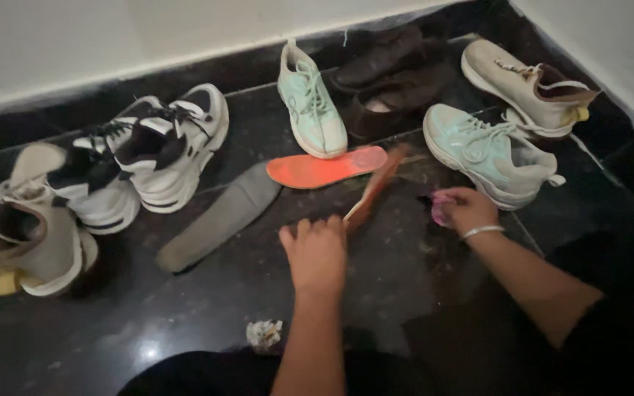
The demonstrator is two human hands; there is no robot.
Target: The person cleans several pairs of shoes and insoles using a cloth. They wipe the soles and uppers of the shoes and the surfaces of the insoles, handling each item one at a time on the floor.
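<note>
A: Seven shoes or so on the dark glossy floor [185, 330], white wall behind. Mint sneaker [487, 152] nearest the rt hand.

B: Insoles out already: grey insole [221, 214] and orange insole [326, 167] lying flat. Left hand [317, 253], fingers closed, tilts a second orange insole [376, 189] on edge.

A: Right hand [467, 210] curled round a small pink thing [440, 209], can't tell what.

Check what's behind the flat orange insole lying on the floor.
Behind the flat orange insole stands a mint sneaker, its toe meeting the insole's far edge, on the dark floor. Further back lie dark brown shoes. Whether the toe overlaps the insole is unclear.
</note>
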